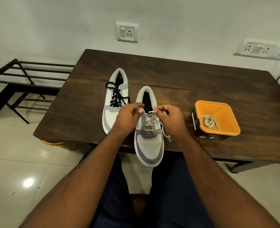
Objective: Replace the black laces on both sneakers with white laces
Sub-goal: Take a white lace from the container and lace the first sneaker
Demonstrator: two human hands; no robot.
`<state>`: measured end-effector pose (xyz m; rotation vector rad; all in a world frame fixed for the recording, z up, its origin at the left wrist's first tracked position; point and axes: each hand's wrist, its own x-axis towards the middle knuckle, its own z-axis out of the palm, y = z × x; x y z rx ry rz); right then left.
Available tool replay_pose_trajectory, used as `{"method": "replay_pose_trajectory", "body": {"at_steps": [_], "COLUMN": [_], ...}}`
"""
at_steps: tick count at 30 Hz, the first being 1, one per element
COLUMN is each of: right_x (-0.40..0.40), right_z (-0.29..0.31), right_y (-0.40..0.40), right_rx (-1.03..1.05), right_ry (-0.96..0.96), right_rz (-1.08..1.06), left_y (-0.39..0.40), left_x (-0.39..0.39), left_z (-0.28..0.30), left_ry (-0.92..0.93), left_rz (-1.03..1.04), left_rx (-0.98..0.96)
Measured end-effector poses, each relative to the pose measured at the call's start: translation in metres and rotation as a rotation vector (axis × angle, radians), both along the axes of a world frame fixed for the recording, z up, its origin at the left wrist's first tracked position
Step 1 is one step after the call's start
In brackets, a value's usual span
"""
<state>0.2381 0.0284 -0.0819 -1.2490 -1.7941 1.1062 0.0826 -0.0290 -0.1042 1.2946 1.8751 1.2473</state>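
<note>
- Dark wooden table (202,83) is set against a pale wall; two grey sneakers lie on it.
- Left sneaker (115,102) is laced in black.
- Right sneaker (149,139), toe overhanging the near edge, is part-laced in white.
- White lace tip (151,111) is pinched by the right hand (169,120).
- Left hand (129,117) is curled closed at the tongue; whether anything is gripped cannot be told.
- Spare white lace (209,121) is coiled in an orange tub (218,106).

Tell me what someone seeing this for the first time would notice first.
Two hands, left and right, meet at the near table edge over a grey sneaker, the right pinching a white lace tip. Left of it and farther back, the other sneaker has black laces. To the right, an orange tub holds a coiled white lace.
</note>
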Motion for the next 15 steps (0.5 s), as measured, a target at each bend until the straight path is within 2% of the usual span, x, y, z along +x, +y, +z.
{"method": "replay_pose_trajectory", "body": {"at_steps": [4, 9, 15], "right_x": [-0.009, -0.014, -0.021], "right_z": [-0.002, -0.006, -0.016], "right_y": [0.001, 0.006, 0.003], "right_rx": [0.169, 0.286, 0.218], "right_ry": [-0.207, -0.446, -0.442], "right_rz": [0.081, 0.204, 0.211], "left_y": [-0.001, 0.002, 0.0], "left_x": [0.001, 0.005, 0.004], "left_z": [-0.008, -0.009, -0.011], "left_ry": [-0.182, -0.195, -0.288], "left_rz": [0.059, 0.098, 0.114], "left_rx": [0.029, 0.057, 0.05]}}
